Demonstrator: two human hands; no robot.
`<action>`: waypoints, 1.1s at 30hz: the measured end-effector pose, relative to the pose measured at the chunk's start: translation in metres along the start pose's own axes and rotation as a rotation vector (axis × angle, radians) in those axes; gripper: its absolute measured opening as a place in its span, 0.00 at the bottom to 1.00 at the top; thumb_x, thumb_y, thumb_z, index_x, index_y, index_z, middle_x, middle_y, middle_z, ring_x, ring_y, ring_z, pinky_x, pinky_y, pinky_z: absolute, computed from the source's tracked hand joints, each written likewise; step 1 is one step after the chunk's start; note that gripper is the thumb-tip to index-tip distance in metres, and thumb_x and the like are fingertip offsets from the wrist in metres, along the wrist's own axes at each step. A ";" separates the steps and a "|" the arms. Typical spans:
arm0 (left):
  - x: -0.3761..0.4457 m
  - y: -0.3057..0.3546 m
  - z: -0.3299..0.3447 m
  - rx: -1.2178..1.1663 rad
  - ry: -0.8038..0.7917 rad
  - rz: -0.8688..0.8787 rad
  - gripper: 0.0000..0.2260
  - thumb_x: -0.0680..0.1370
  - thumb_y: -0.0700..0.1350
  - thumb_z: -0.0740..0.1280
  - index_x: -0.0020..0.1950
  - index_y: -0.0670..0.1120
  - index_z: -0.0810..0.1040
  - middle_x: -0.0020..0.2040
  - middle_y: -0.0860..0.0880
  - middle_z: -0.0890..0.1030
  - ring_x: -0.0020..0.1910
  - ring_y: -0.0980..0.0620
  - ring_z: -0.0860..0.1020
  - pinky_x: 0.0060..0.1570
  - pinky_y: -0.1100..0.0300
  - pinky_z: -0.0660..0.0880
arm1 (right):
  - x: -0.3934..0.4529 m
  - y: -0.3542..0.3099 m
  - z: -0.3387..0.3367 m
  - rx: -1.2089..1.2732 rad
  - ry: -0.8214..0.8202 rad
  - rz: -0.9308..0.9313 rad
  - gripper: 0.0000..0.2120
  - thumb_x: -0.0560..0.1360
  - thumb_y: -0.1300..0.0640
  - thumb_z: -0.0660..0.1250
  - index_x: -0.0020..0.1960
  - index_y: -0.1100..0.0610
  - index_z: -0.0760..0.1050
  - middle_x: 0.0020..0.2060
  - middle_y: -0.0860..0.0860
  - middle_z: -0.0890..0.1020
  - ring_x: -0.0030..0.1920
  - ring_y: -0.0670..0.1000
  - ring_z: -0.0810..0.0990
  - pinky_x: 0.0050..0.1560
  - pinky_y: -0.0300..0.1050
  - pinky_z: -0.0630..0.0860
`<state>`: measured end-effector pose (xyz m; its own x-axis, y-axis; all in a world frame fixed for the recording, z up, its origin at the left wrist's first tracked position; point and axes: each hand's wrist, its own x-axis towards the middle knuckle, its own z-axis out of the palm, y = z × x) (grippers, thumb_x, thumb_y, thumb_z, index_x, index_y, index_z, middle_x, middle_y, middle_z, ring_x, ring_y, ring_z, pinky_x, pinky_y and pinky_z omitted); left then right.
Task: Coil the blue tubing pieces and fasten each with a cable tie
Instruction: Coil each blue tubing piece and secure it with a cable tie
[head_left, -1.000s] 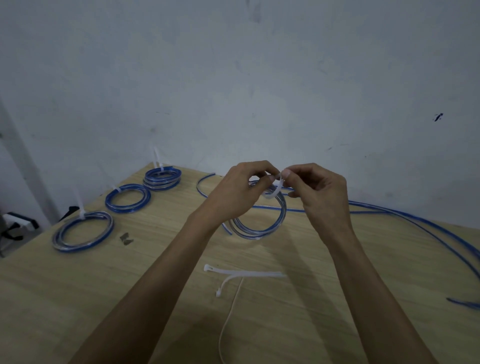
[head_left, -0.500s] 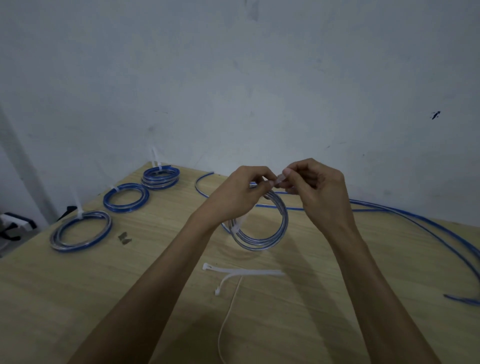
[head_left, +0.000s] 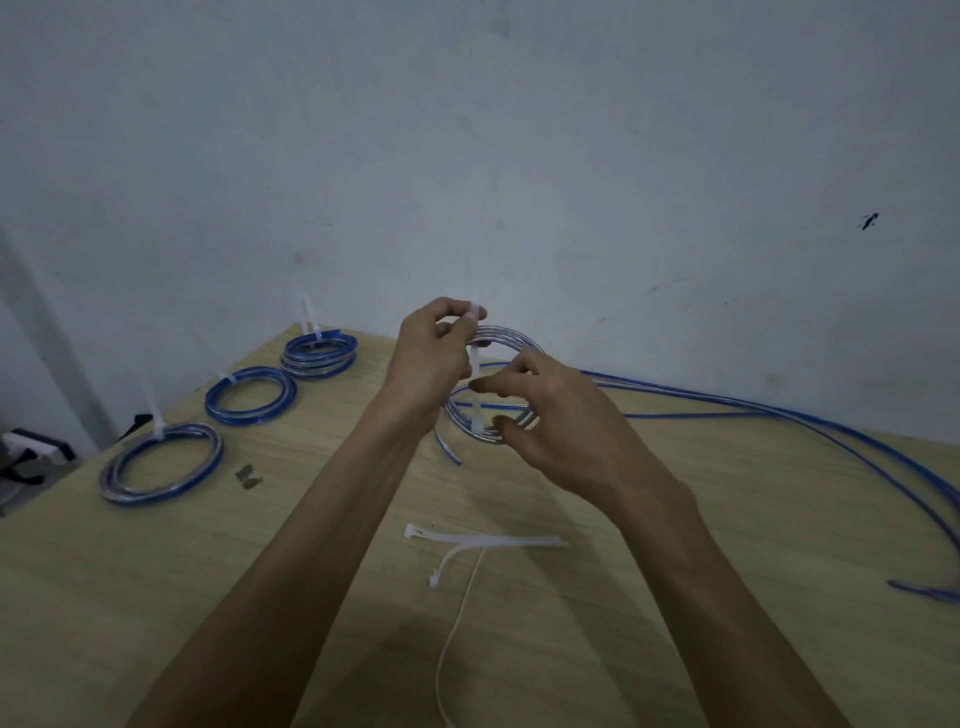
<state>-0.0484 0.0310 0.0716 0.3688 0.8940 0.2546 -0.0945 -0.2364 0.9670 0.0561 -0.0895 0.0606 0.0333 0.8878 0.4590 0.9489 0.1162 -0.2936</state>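
Note:
I hold a coil of blue tubing (head_left: 511, 338) upright above the wooden table (head_left: 156, 597). A white cable tie (head_left: 475, 395) runs vertically across the coil, its head down at the coil's lower edge. My left hand (head_left: 431, 358) pinches the tie's tail at the top of the coil. My right hand (head_left: 561, 415) curls thumb and fingers round the coil's lower right side, and it hides that part. Three tied coils lie at the left: a near one (head_left: 163, 462), a middle one (head_left: 249, 395) and a far stack (head_left: 319, 353).
Loose white cable ties (head_left: 483, 543) lie on the table under my forearms. Long uncoiled blue tubing (head_left: 779, 415) sweeps along the right side to the wall. A small metal piece (head_left: 248, 475) sits near the nearest coil. The table's left edge drops off by dark gear (head_left: 31, 452).
My left hand has risen with the tie's tail, which now stands straight across the coil. My right hand let go at the top and dropped to the coil's lower right side.

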 end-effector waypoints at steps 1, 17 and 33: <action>0.000 -0.001 0.000 -0.003 -0.001 -0.012 0.09 0.84 0.42 0.63 0.57 0.38 0.78 0.42 0.45 0.80 0.21 0.63 0.72 0.25 0.68 0.68 | 0.001 -0.002 0.002 -0.037 -0.012 -0.014 0.18 0.77 0.57 0.71 0.65 0.46 0.80 0.54 0.46 0.77 0.52 0.49 0.77 0.46 0.47 0.74; -0.005 -0.004 0.011 0.231 -0.127 0.319 0.05 0.81 0.41 0.66 0.51 0.46 0.82 0.45 0.53 0.84 0.40 0.60 0.80 0.38 0.62 0.72 | 0.006 0.004 -0.009 0.794 0.497 0.237 0.10 0.81 0.58 0.67 0.62 0.56 0.77 0.40 0.50 0.86 0.42 0.47 0.84 0.44 0.44 0.81; -0.017 -0.006 0.027 0.517 -0.038 0.628 0.08 0.81 0.40 0.64 0.56 0.47 0.83 0.46 0.47 0.82 0.45 0.52 0.80 0.48 0.52 0.77 | 0.005 0.014 -0.008 0.837 0.610 0.292 0.07 0.81 0.59 0.67 0.57 0.56 0.81 0.39 0.53 0.85 0.43 0.52 0.85 0.44 0.44 0.83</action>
<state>-0.0290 0.0075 0.0612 0.4209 0.5251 0.7397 0.1412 -0.8434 0.5184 0.0723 -0.0866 0.0655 0.5944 0.5854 0.5514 0.3705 0.4092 -0.8338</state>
